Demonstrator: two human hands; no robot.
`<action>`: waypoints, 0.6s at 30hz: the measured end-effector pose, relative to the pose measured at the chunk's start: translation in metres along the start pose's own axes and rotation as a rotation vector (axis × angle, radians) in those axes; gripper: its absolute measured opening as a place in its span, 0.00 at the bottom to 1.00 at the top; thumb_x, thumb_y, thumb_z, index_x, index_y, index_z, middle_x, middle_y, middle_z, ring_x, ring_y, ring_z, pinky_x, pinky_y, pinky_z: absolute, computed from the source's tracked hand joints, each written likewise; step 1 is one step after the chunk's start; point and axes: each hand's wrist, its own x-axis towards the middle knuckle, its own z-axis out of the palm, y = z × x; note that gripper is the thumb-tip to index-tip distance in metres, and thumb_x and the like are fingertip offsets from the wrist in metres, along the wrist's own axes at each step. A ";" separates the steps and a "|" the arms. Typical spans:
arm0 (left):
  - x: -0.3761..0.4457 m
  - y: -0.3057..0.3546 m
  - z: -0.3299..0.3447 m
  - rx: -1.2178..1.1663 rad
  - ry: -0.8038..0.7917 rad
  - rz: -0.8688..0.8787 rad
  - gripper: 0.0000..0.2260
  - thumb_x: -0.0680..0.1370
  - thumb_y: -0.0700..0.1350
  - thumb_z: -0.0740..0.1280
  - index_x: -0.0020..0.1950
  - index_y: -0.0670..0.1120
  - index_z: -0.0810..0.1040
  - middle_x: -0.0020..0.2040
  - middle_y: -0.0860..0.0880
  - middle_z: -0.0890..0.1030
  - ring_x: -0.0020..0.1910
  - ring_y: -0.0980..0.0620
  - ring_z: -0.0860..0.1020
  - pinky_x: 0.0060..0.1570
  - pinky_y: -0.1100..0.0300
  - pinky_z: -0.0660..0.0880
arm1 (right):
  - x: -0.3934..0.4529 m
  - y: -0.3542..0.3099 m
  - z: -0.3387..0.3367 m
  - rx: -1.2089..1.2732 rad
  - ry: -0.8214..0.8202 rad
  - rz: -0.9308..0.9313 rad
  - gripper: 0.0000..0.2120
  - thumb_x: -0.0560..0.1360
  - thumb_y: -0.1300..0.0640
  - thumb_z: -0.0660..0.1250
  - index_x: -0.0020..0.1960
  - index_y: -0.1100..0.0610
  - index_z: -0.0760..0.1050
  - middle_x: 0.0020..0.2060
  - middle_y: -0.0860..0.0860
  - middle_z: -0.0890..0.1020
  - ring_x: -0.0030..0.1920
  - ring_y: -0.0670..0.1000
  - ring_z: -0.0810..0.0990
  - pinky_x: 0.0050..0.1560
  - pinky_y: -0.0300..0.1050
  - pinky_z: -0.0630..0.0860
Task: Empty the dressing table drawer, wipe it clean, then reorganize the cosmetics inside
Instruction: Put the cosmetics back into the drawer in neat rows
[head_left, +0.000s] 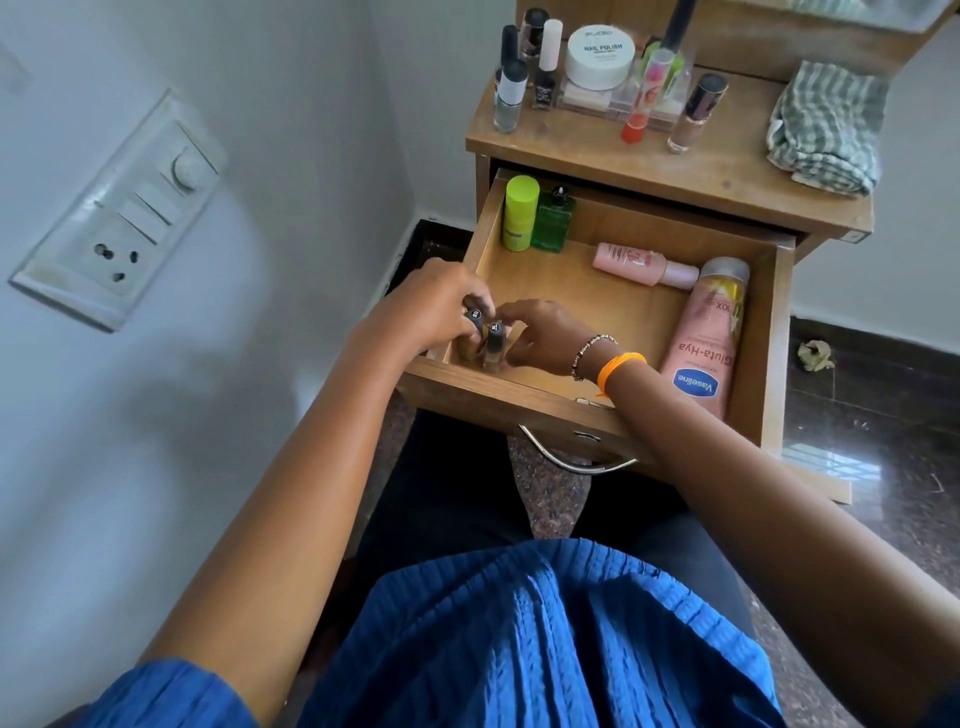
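The wooden drawer (613, 291) is pulled out toward the person, and it is already partly filled again. The biggest thing in it is the pink Vaseline lotion bottle (709, 338), lying flat along the right wall with its cap pointing away. A small pink bottle (641, 265) lies on its side near the back. A lime green tube (519, 213) and a green glass bottle (555, 221) stand up in the back left corner.

Both hands are down in the front left corner. The left hand (441, 306) curls around a small dark-capped bottle (110, 317). The right hand (545, 338) pinches a second little bottle (130, 345) just beside it. Both bottles stand straight up, caps on top, touching or nearly so.

More nail polish bottles (511, 96) wait on the table top, far behind the hands. The right hand looks a bit nearer to them. A striped cloth (826, 124) lies there too.
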 end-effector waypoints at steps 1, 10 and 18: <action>-0.001 0.000 -0.002 -0.002 -0.008 -0.003 0.15 0.68 0.37 0.75 0.53 0.49 0.83 0.46 0.49 0.82 0.40 0.57 0.75 0.35 0.69 0.66 | 0.000 0.000 0.001 -0.022 -0.006 -0.008 0.22 0.69 0.67 0.70 0.63 0.60 0.74 0.57 0.58 0.78 0.53 0.58 0.78 0.47 0.40 0.69; -0.008 0.002 -0.010 -0.045 -0.142 -0.068 0.12 0.70 0.36 0.74 0.51 0.46 0.84 0.48 0.48 0.83 0.47 0.51 0.81 0.47 0.60 0.75 | 0.000 0.001 0.006 -0.068 -0.082 -0.061 0.22 0.71 0.68 0.67 0.64 0.57 0.74 0.58 0.57 0.78 0.54 0.57 0.77 0.49 0.38 0.67; -0.010 0.007 -0.017 0.002 -0.222 -0.093 0.14 0.71 0.35 0.72 0.55 0.46 0.83 0.52 0.47 0.83 0.46 0.52 0.79 0.43 0.64 0.71 | 0.000 0.001 0.005 -0.071 -0.091 -0.091 0.21 0.72 0.67 0.67 0.64 0.56 0.74 0.57 0.57 0.78 0.54 0.56 0.77 0.48 0.39 0.67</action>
